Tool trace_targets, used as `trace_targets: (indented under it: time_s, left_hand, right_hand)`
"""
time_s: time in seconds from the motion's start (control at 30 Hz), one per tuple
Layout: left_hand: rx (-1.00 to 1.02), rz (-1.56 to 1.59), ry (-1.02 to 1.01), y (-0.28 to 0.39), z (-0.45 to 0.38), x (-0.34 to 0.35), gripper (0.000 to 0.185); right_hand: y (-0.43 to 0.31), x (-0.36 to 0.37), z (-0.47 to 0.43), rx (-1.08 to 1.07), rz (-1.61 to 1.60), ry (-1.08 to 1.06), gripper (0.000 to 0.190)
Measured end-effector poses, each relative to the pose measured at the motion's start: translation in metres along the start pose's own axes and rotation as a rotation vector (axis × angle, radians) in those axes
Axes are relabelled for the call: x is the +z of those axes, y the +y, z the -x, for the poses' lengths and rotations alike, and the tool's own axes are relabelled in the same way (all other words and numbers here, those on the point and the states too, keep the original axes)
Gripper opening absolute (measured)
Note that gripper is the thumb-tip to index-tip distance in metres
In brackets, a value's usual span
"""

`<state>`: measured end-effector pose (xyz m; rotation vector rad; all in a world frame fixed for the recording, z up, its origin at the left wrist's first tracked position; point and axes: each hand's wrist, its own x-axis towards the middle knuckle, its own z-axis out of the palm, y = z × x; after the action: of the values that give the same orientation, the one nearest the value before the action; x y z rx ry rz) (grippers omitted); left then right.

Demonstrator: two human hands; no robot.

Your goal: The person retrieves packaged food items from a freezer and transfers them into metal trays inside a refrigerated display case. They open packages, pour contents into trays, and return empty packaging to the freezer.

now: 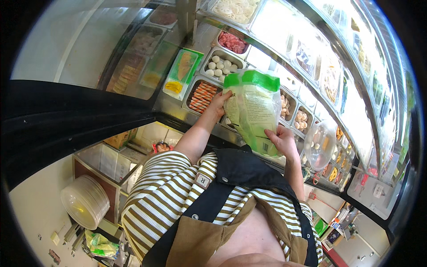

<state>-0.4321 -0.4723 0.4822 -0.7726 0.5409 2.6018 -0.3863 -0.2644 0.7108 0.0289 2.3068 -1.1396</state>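
Note:
A large green and clear plastic food bag (253,110), bearing small printing, is held up over the metal pans of a refrigerated display case. My left hand (219,104) pinches its left edge near the top, and my right hand (280,137) grips its lower right side. The contents of the bag are hard to make out. To the left of the bag lie a pan of orange and white striped sticks (201,96) and a pan of white balls (218,65). Sliced red meat (232,42) fills a pan farther back. A green and clear package (182,75) rests beside them.
An oval clear plastic container (320,145) stands over the pans to the right. Glass shelves with more food pans (233,10) rise beyond the case. A black frame (83,110) edges it at left. Stacked clear round lids (85,202) are at lower left.

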Motion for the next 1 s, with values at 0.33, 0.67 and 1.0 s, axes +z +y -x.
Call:
trace_targets:
  time_s: [0.33,0.67,1.0]
  left_hand:
    - [-0.072,0.320,-0.093,-0.003,-0.006,-0.006,0.043]
    - [0.040,0.177,-0.448,-0.005,-0.009,-0.013,0.038]
    - [-0.094,-0.008,-0.558,-0.048,0.005,0.003,0.051]
  right_hand:
    - [-0.002,-0.004,-0.003,0.056,0.079,-0.031,0.024]
    - [0.012,-0.005,0.016,-0.077,0.120,0.065,0.022]
    - [0.020,-0.009,0.039,-0.118,0.145,0.149,0.025]
